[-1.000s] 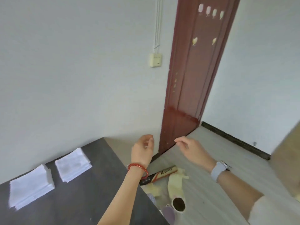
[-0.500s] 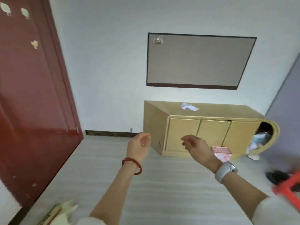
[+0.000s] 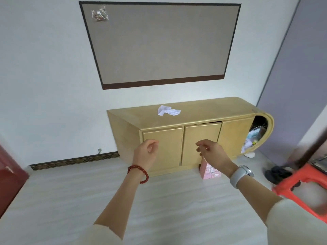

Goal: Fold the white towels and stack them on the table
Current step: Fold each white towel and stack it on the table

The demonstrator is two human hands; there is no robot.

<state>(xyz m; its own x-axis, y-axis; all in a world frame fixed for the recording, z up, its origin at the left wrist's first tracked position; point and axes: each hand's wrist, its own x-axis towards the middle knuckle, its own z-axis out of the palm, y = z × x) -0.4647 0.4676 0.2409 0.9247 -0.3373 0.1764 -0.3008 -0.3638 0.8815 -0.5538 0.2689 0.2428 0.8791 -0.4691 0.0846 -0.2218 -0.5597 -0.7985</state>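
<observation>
Both hands, left (image 3: 145,153) and right (image 3: 211,153), hang empty and loosely curled in front of the cabinet (image 3: 177,137), likely reaching for the crumpled white towel (image 3: 168,110) on its top.

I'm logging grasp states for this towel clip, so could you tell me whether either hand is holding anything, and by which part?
Nothing is held: the left hand and right hand hang empty and loosely curled in front of the cabinet.
</observation>
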